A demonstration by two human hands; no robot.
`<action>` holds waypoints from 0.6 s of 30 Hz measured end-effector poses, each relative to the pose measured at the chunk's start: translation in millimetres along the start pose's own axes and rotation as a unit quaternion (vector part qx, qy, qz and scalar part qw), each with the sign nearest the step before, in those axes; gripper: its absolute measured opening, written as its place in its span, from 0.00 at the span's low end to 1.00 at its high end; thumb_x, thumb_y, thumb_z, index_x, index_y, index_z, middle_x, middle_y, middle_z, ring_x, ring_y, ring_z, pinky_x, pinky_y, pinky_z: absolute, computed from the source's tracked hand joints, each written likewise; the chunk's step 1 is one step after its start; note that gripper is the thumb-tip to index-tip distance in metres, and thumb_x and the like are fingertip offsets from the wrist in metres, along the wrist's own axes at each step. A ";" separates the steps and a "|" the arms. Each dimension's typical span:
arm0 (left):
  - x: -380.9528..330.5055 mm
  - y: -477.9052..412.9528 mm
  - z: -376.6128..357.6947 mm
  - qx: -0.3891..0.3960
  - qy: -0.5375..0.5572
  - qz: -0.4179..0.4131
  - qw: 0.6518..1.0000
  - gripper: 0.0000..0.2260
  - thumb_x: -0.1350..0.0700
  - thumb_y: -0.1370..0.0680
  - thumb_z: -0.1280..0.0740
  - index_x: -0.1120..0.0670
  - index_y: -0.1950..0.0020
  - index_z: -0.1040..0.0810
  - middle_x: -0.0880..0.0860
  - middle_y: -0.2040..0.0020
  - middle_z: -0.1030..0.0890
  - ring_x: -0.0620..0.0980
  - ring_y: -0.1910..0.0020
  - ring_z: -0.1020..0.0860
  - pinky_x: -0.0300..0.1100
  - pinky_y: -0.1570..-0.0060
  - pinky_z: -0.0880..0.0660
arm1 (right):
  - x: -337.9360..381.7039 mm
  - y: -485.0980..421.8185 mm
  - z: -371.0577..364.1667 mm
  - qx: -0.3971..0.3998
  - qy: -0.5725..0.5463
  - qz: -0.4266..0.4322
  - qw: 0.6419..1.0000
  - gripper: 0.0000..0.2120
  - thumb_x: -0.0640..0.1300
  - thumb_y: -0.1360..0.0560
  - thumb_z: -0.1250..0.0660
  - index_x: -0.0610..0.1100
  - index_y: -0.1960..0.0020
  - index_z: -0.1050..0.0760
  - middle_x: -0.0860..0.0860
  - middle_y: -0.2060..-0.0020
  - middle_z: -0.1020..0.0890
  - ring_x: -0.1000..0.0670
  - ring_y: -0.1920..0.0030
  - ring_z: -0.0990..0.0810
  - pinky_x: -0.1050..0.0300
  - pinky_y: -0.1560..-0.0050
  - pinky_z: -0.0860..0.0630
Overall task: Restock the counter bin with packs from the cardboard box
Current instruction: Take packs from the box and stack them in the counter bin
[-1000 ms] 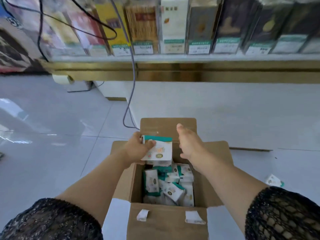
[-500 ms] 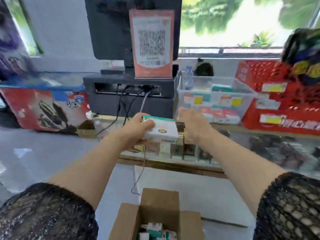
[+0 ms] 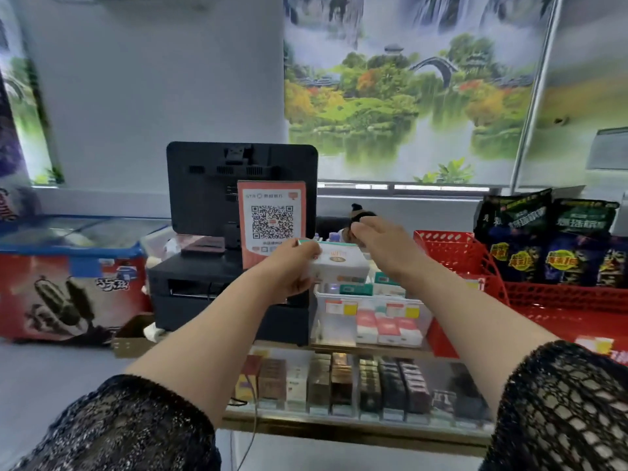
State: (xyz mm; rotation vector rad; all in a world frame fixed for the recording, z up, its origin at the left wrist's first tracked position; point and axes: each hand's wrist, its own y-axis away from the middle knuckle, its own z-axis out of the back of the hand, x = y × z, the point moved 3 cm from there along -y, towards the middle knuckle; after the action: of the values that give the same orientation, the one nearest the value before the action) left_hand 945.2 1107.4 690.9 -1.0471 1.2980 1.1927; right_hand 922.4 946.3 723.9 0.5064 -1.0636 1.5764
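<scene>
Pack hovering higher now, over clear counter bin; I'm watching left hand gripping its end, right hand floating beside, fingers relaxed, empty.

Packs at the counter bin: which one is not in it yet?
The teal-edged white pack, gripped by the left hand above the bin; the rest lie inside.

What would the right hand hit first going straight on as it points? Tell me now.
The right hand would probably meet the dark rounded object behind the clear counter bin first; depth is unclear, so it might pass over it.
</scene>
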 end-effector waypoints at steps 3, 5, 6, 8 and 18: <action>-12.6 -23.9 -3.3 0.003 0.001 -0.004 1.000 0.05 0.55 0.21 0.38 0.52 0.46 0.29 0.60 0.46 0.20 0.51 0.59 0.20 0.34 0.78 0.29 | -0.5 -19.6 7.2 0.029 0.073 0.010 0.997 0.28 0.48 0.27 0.31 0.48 0.28 0.34 0.51 0.35 0.27 0.50 0.39 0.28 0.56 0.40 0.32; -19.9 -39.0 -6.0 0.015 -0.003 -0.004 1.000 0.03 0.55 0.21 0.38 0.53 0.51 0.28 0.60 0.48 0.20 0.51 0.62 0.21 0.33 0.77 0.30 | 0.8 -31.6 8.4 0.069 0.150 0.043 0.985 0.34 0.44 0.31 0.27 0.48 0.28 0.36 0.50 0.35 0.28 0.52 0.41 0.30 0.60 0.44 0.35; -22.0 -47.2 -7.2 0.021 -0.006 0.002 1.000 0.04 0.54 0.22 0.38 0.54 0.51 0.28 0.60 0.48 0.20 0.51 0.62 0.21 0.33 0.77 0.30 | -0.4 -38.2 8.4 0.078 0.182 0.057 0.979 0.35 0.43 0.33 0.26 0.47 0.29 0.36 0.50 0.36 0.28 0.53 0.42 0.30 0.61 0.46 0.35; -23.8 -62.8 -10.4 0.036 -0.004 0.019 0.999 0.08 0.53 0.22 0.36 0.56 0.47 0.29 0.61 0.47 0.20 0.51 0.60 0.21 0.33 0.78 0.29 | -4.9 -50.9 7.4 0.076 0.224 0.075 0.969 0.32 0.45 0.35 0.23 0.48 0.35 0.34 0.50 0.42 0.28 0.51 0.46 0.29 0.59 0.51 0.34; -20.6 -126.9 -35.9 0.048 0.074 0.099 0.991 0.09 0.54 0.21 0.38 0.60 0.49 0.27 0.61 0.61 0.21 0.50 0.70 0.22 0.31 0.82 0.30 | -46.4 -105.3 -3.2 0.012 0.480 0.225 0.848 0.12 0.50 0.25 0.35 0.48 0.44 0.30 0.49 0.54 0.19 0.49 0.63 0.28 0.56 0.64 0.34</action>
State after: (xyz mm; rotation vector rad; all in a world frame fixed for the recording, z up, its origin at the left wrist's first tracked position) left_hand 1067.8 1055.1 699.4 -0.9681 1.5892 1.2044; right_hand 1034.9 921.7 724.2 -0.5557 -0.3726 1.9046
